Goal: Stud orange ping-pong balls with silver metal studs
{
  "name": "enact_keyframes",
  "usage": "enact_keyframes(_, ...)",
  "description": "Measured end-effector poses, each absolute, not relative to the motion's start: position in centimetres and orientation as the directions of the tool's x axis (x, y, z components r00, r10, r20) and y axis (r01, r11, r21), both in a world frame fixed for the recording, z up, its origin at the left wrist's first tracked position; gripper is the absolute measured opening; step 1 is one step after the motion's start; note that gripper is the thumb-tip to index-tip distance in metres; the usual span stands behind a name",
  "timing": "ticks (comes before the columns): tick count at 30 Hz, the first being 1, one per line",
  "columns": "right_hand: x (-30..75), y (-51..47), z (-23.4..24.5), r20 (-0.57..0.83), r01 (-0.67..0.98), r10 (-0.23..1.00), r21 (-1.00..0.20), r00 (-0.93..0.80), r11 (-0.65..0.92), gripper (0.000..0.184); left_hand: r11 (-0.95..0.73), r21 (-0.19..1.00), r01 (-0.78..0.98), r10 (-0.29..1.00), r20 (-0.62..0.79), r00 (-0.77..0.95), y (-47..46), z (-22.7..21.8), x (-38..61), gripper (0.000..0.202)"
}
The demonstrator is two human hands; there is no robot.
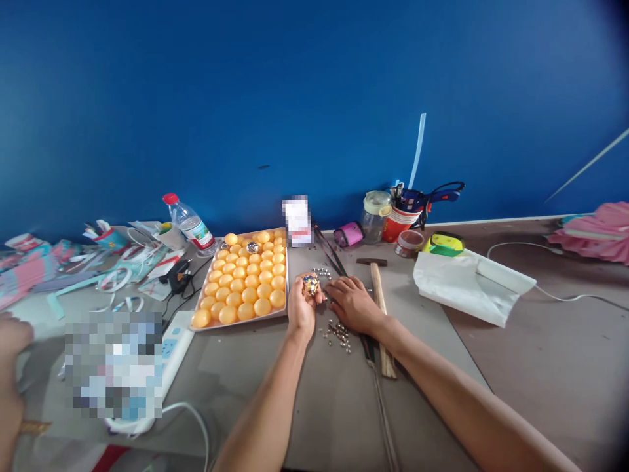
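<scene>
My left hand (303, 308) is closed around an orange ball (310, 284) with shiny silver pieces over its surface. Right beside it, my right hand (356, 303) lies low over the table, back of the hand up, fingertips down by some small silver beads; whether it pinches any is hidden. Loose silver beads (339, 335) are scattered in front of the hands, and more beads (322, 273) lie behind them. To the left stands a shallow white tray (246, 324) filled with plain orange balls (249, 295); a silver-studded ball (252, 248) sits among them near the back.
A hammer (381, 295) lies right of my right hand. A clear bottle (189, 223), jar (376, 216), red cup (400, 224) and tape measure (445, 243) line the back. A white bag (472, 285) lies right, a power strip (171, 347) left. Another person's hand (14, 334) shows far left.
</scene>
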State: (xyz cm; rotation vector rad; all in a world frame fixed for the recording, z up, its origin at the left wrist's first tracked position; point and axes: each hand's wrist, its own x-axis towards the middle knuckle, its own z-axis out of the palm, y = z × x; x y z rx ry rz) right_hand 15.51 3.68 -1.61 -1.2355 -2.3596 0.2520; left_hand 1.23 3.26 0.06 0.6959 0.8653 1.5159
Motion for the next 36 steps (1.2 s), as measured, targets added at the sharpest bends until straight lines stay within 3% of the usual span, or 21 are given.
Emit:
enact_keyframes(3,15.2,3.5,-1.4,0.282,0.766,0.818,-0.295,-0.501,0.571,0.021,-0.020,0.822,-0.569,0.992,-0.057,-0.117,3.3,0.0,1.2,0.029)
enact_keyframes(7,15.2,3.6,-1.2,0.293,0.771,0.832,-0.322,-0.471,0.549,0.015,-0.029,0.832,-0.554,0.992,-0.045,-0.119,3.5,-0.2,1.3,0.031)
enact_keyframes(9,15.3,3.8,-1.1,0.331,0.735,0.844,-0.421,-0.421,0.532,0.014,-0.025,0.844,-0.535,0.991,-0.049,-0.125,3.5,-0.4,1.3,0.032)
enact_keyframes(12,15.3,4.0,-0.9,0.388,0.555,0.891,-0.698,-0.236,0.451,0.012,-0.031,0.857,-0.514,0.989,-0.048,-0.140,3.6,-0.8,1.3,0.032)
enact_keyframes(14,15.4,4.1,-0.9,0.315,0.358,0.942,-0.872,-0.113,0.334,0.009,-0.049,0.870,-0.491,0.990,-0.023,-0.141,3.6,-1.0,1.4,0.031)
enact_keyframes(17,15.3,4.4,-0.8,0.148,0.081,0.988,-0.985,-0.041,0.151,0.005,-0.067,0.883,-0.464,0.993,0.016,-0.114,3.4,-0.9,1.5,0.030)
enact_keyframes(21,15.1,4.4,-0.5,0.093,-0.223,0.995,-0.971,-0.026,0.085,0.019,-0.047,0.866,-0.498,0.998,0.020,-0.060,3.1,-0.6,1.6,0.030)
enact_keyframes(23,14.9,4.2,-0.2,0.072,-0.296,0.996,-0.954,-0.048,0.055,0.023,-0.029,0.862,-0.506,0.999,0.012,-0.037,3.0,-0.6,1.6,0.031)
enact_keyframes(29,14.6,3.6,0.4,0.078,-0.247,0.991,-0.968,-0.108,0.050,0.023,-0.019,0.841,-0.541,1.000,0.010,-0.021,2.9,-0.6,1.6,0.030)
enact_keyframes(36,14.9,4.7,-1.0,0.038,-0.268,0.999,-0.963,0.006,0.038,0.029,0.004,0.830,-0.557,0.999,-0.024,-0.030,2.9,-0.3,1.7,0.032)
